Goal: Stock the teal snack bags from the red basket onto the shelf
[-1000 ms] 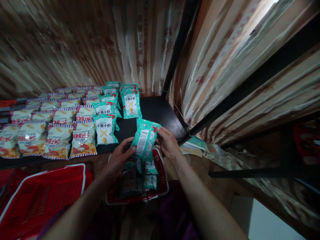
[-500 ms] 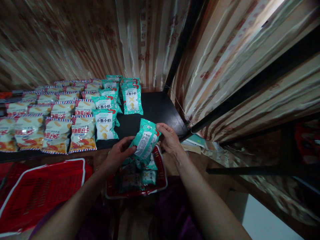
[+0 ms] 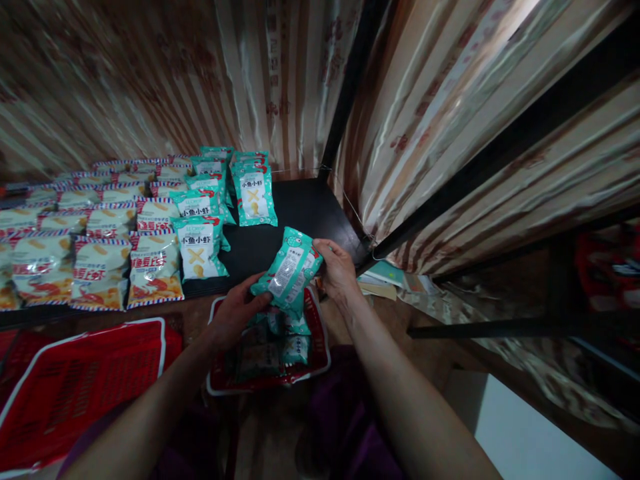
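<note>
Between my hands is a teal snack bag (image 3: 289,272), tilted, with its printed back facing me. My left hand (image 3: 241,308) grips its lower left side, thumb on top. Fingers of my right hand (image 3: 337,268) pinch the upper right corner. Another teal edge shows by my left fingers; whether it is a second bag I cannot tell. Below the bag sits a red basket (image 3: 325,347) with a white rim, holding several more teal bags (image 3: 296,348). Beyond my hands, on the black shelf (image 3: 313,207), teal bags (image 3: 200,248) stand in two columns, the right one shorter.
Rows of cream snack bags (image 3: 156,268) with striped edges fill the shelf's left side. A second red basket (image 3: 95,380) is at lower left. Dark posts (image 3: 345,93) and striped curtains (image 3: 295,60) border the shelf. Papers (image 3: 385,273) lie right of it, and a white panel (image 3: 530,433) is at lower right.
The view has shifted slightly, so the shelf and its bags appear further left. Both hands still hold the teal bag, which is raised a little and tilted slightly more.
</note>
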`<control>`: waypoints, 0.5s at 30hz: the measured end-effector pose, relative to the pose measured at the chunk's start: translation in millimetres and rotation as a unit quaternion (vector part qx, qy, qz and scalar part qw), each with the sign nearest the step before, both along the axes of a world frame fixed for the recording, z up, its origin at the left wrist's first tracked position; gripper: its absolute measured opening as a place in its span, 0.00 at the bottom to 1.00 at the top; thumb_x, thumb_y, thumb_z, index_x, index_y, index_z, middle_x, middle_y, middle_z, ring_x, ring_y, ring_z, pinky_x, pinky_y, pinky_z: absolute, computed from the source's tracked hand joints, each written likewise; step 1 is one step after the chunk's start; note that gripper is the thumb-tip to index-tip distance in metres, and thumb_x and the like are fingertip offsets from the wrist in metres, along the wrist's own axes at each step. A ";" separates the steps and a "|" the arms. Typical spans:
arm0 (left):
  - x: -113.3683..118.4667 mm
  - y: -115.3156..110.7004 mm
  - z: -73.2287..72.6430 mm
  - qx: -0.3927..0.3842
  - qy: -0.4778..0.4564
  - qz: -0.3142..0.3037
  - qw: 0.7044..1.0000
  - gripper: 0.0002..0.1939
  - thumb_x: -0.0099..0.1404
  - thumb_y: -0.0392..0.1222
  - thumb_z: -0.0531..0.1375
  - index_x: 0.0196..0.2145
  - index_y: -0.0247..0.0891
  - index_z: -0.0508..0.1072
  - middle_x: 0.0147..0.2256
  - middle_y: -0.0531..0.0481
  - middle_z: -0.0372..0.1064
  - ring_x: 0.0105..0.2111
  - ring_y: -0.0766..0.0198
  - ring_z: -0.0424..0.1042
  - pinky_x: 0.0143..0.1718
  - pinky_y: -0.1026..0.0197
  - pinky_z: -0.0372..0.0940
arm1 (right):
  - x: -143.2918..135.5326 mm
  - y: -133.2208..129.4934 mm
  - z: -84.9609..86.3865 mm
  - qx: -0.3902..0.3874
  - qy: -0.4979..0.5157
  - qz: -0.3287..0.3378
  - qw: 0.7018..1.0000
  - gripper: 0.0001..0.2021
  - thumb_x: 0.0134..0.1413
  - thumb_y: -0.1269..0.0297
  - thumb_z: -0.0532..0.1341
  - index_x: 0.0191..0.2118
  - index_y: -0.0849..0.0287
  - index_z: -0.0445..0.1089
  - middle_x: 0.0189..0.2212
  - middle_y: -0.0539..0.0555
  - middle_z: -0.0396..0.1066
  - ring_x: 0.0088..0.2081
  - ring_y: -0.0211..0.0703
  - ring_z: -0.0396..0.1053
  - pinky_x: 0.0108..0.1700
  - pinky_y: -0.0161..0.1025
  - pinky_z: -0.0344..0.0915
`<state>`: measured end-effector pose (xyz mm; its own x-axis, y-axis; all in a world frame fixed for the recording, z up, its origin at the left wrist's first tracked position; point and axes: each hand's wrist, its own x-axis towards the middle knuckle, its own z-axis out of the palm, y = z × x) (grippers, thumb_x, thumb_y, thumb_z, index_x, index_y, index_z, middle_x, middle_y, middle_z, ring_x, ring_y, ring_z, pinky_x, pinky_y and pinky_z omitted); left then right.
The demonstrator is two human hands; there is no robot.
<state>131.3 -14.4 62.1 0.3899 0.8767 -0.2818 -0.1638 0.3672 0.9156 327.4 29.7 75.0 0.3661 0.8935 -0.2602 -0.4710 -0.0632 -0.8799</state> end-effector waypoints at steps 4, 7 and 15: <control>3.3 0.3 2.3 0.000 -0.023 -0.003 1.000 0.26 0.54 0.46 0.67 0.50 0.38 0.71 0.39 0.51 0.75 0.36 0.62 0.74 0.40 0.59 0.70 | 2.3 -0.5 -0.6 -0.002 0.003 0.005 1.000 0.15 0.29 0.57 0.72 0.24 0.58 0.70 0.15 0.42 0.66 0.18 0.32 0.60 0.20 0.31 0.56; 4.7 0.6 4.4 0.002 -0.021 0.016 1.000 0.23 0.54 0.46 0.67 0.47 0.37 0.73 0.38 0.51 0.75 0.36 0.62 0.74 0.40 0.59 0.69 | 3.2 -1.1 1.9 0.006 0.010 0.027 1.000 0.16 0.34 0.53 0.70 0.27 0.59 0.71 0.17 0.43 0.67 0.19 0.32 0.62 0.21 0.31 0.58; 8.3 6.6 11.7 -0.052 -0.074 0.122 0.988 0.28 0.51 0.43 0.68 0.50 0.37 0.69 0.34 0.51 0.76 0.29 0.64 0.74 0.36 0.59 0.71 | 1.0 -2.9 -1.3 0.072 -0.032 0.052 0.996 0.23 0.42 0.54 0.68 0.46 0.51 0.68 0.38 0.48 0.74 0.36 0.38 0.72 0.35 0.36 0.69</control>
